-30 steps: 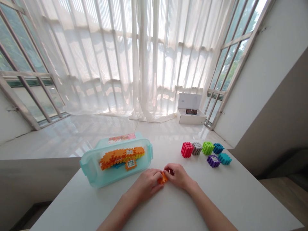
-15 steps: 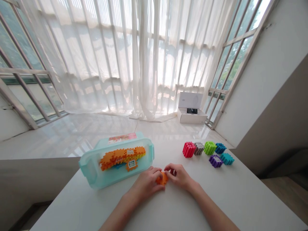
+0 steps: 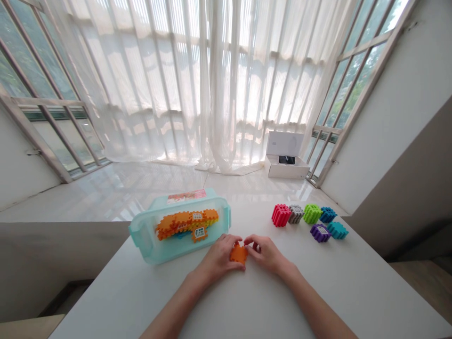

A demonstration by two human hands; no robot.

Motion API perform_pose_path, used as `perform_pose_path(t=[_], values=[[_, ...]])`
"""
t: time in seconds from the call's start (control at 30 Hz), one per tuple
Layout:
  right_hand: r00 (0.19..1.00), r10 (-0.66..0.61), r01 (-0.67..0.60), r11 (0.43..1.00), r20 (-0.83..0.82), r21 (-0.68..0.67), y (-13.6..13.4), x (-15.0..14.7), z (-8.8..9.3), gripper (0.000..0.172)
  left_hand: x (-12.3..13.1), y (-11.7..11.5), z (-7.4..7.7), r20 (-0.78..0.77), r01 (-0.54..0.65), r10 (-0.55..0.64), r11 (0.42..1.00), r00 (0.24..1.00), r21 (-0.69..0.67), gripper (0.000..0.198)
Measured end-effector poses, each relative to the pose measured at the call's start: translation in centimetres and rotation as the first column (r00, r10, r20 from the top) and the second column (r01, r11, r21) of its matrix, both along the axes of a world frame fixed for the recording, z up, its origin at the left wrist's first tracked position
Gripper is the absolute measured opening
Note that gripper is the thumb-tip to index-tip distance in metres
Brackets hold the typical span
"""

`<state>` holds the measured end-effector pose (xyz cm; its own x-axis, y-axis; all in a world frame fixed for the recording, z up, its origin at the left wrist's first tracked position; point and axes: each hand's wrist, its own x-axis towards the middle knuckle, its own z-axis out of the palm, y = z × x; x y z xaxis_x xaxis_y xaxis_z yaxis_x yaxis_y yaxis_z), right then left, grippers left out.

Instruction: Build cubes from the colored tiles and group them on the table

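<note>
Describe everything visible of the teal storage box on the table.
The storage box is translucent pale teal plastic with latches at both ends and a pink label on its upper face. It lies on the white table, holding orange toothed blocks. The left hand, pinching an orange piece, is just beside it.

White flat-topped table point(image 3: 353, 292), load as follows.
- Far left corner area: translucent teal plastic storage box point(image 3: 141, 235), long side toward near edge.
- Far right corner area, far row, packed side by side: pink toothed plastic cube point(image 3: 281, 215), grey toothed plastic cube point(image 3: 295, 213), lime green toothed plastic cube point(image 3: 312, 213), blue toothed plastic cube point(image 3: 328, 214).
- Near row, just beside: purple toothed plastic cube point(image 3: 320, 232), teal toothed plastic cube point(image 3: 337, 230).
- Centre: left hand point(image 3: 221, 259) and right hand point(image 3: 266, 254) rest on top, pinching small orange toothed plastic block point(image 3: 239, 254). Block-to-table contact unclear.
</note>
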<state>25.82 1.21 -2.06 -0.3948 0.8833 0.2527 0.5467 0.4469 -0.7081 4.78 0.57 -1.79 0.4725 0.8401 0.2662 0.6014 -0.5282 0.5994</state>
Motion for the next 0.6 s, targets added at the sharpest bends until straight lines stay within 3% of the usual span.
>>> perform_pose_path(t=[0.27, 0.6], values=[[0.991, 0.061, -0.071, 0.994, -0.115, -0.084, 0.52, 0.15, -0.35, 0.011, 0.12, -0.09, -0.30, 0.114, 0.022, -0.012, 0.996, 0.993, -0.088, 0.081], [0.987, 0.033, -0.055, 0.989, -0.159, -0.137, 0.78, 0.56, -0.03, 0.012, -0.20, -0.47, 0.38, 0.150, 0.070, -0.048, 0.987, 0.988, -0.142, 0.066]])
